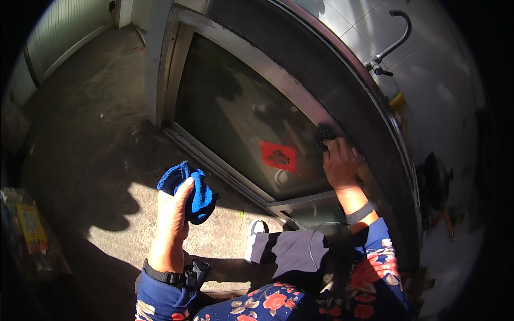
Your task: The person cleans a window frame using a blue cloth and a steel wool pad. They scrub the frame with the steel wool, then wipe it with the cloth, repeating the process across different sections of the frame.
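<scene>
My left hand point(175, 210) grips a folded blue cloth point(200, 196) over the sunlit floor, thumb on top. At the upper frame of a cabinet door, my right hand point(341, 162) holds a dark scouring pad point(323, 134), which looks like a wire scrubber, against the frame and the glass edge. Part of the pad is hidden by my fingers. The glass door panel point(233, 108) sits in a metal frame point(257, 52) with worn, stained patches. Stuck to the glass is a red paper square point(278, 156) bearing dark writing.
Above the cabinet runs a dark counter edge point(321, 68). A curved metal faucet point(395, 40) comes off the tiled wall, and a dark pan point(433, 180) is at the right. Plastic packages point(30, 228) lie at the far left. My shoe point(255, 236) is close to the door track point(217, 168).
</scene>
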Tool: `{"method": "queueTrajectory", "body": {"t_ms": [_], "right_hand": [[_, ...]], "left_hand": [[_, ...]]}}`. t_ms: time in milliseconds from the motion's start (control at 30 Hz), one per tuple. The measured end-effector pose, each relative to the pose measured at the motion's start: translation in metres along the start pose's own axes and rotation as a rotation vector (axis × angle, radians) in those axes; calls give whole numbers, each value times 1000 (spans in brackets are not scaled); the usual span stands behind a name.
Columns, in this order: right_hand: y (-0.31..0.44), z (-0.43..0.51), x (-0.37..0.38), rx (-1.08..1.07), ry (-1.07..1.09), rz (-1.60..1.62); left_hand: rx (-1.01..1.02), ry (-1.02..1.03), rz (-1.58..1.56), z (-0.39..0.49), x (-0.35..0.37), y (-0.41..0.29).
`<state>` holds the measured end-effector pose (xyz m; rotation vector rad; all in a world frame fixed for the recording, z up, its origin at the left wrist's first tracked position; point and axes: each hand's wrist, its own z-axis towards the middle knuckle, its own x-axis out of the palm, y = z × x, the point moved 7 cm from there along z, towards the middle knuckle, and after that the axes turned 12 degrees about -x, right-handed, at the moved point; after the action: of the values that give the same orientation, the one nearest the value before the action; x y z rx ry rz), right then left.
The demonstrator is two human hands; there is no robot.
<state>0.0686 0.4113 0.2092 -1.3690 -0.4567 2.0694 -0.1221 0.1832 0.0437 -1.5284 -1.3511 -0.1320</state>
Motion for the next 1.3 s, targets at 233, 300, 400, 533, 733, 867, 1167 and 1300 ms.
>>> {"method": "queueTrajectory", "body": {"t_ms": [233, 300, 400, 533, 733, 867, 1167, 1300], "right_hand": [[52, 133, 48, 49, -178, 131], [64, 147, 49, 83, -209, 240], [89, 118, 37, 123, -185, 572], [87, 49, 15, 158, -110, 589], [23, -37, -21, 255, -59, 299], [-5, -48, -52, 167, -101, 48], [-18, -42, -14, 88, 31, -31], [-7, -16, 7, 96, 77, 12]], "left_hand": [[39, 19, 27, 1, 3, -3], [-1, -8, 29, 0, 2, 0], [1, -10, 25, 0, 3, -1], [9, -40, 10, -1, 3, -2], [19, -9, 19, 0, 2, -1], [-10, 1, -24, -1, 1, 2], [37, -25, -16, -4, 2, -6], [79, -34, -18, -4, 2, -9]]}}
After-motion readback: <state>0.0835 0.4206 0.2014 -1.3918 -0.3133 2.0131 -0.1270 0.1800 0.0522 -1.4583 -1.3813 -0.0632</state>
